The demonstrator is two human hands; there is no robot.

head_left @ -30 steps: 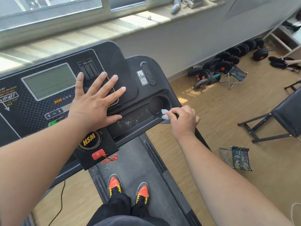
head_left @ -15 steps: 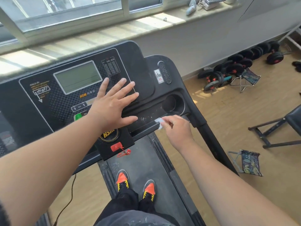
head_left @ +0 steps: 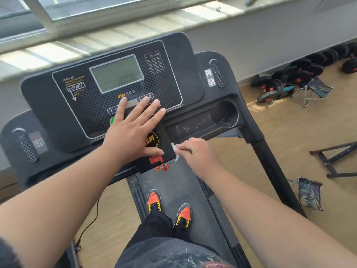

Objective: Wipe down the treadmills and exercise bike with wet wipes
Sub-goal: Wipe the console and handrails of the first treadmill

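I see the treadmill (head_left: 193, 190) running from the bottom centre of the frame up toward the window, its long axis nearly vertical in the picture and leaning slightly left at the top. Its console (head_left: 81, 113) fills the upper middle, facing back at me, with the grey display (head_left: 116, 73) above centre and a round cup holder (head_left: 224, 113) to the right of centre.

My left hand (head_left: 131, 132) lies flat on the lower part of the console, fingers straight and spread, fingertips pointing up and to the right toward the button strip, thumb stretched out just above the red safety key (head_left: 155, 159). It holds nothing.

My right hand (head_left: 199, 153) sits just right of centre, fingers curled and pinching a small white wet wipe (head_left: 174, 148). The wipe sticks out of the left side of the fist, a crumpled strip running roughly up and down, against the right edge of the black panel that carries the yellow logo (head_left: 152, 141). It lies between my two hands, just beside the left thumb, though I cannot tell whether it touches it.

White specks show on the tray (head_left: 185, 129) above the wipe. My orange and black shoes (head_left: 154, 199) stand on the belt at the bottom centre. Dumbbells (head_left: 297, 76) line the wall in the upper right, and a folding stool (head_left: 310, 193) lies at the right.
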